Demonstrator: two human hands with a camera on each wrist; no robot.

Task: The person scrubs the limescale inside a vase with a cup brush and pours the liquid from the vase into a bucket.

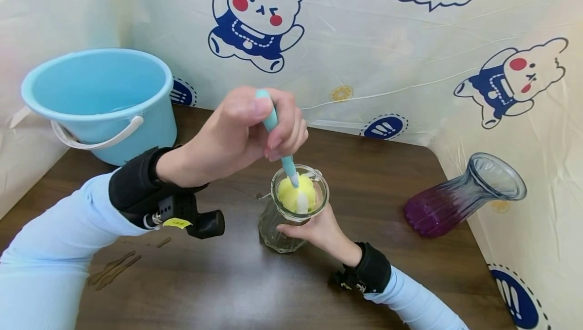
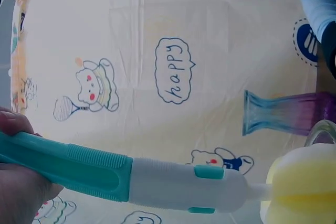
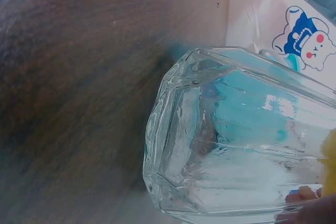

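My left hand (image 1: 227, 137) grips the teal handle of a sponge bottle brush (image 1: 272, 120), held steeply downward. Its yellow-and-white sponge head (image 1: 287, 193) sits at the mouth of a clear faceted glass vase (image 1: 275, 234). In the left wrist view, the brush's white neck (image 2: 173, 184) joins the sponge. My right hand (image 1: 321, 234) holds that vase near its top, the thumb across the near side and the other fingers mostly hidden behind the glass. The vase's thick base (image 3: 163, 145) shows in the right wrist view, with some fingertips at the lower right corner.
A light blue bucket (image 1: 161, 122) with a white handle stands at the back left. To the right is a second glass vase (image 1: 437, 208), bluish above and purple below. Wet streaks (image 1: 114, 269) mark the brown table (image 1: 205, 289). A printed sheet (image 1: 364, 41) hangs behind.
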